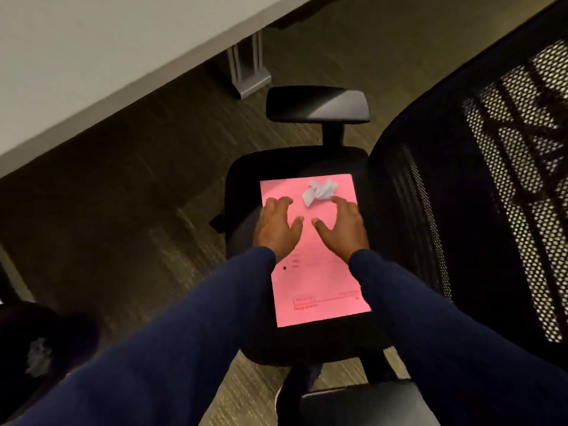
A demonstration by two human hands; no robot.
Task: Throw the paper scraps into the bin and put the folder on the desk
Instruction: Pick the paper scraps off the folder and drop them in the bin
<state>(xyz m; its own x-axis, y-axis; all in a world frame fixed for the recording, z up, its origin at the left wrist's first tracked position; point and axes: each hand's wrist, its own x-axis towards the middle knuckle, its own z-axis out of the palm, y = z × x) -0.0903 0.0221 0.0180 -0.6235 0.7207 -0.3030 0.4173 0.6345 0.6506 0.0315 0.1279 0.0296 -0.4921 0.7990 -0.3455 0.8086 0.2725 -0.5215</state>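
Left hand (pixel 276 224) and right hand (pixel 344 224), fingers spread and holding nothing, hover over the pink folder (pixel 319 272) on the chair seat (pixel 242 179); a careless sweep could knock the far-right scraps (pixel 319 192) to the floor.

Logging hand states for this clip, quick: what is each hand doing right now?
Left hand: open, fingers spread over the pink folder, holding nothing.
Right hand: open, holding nothing, fingertips beside the paper scraps.
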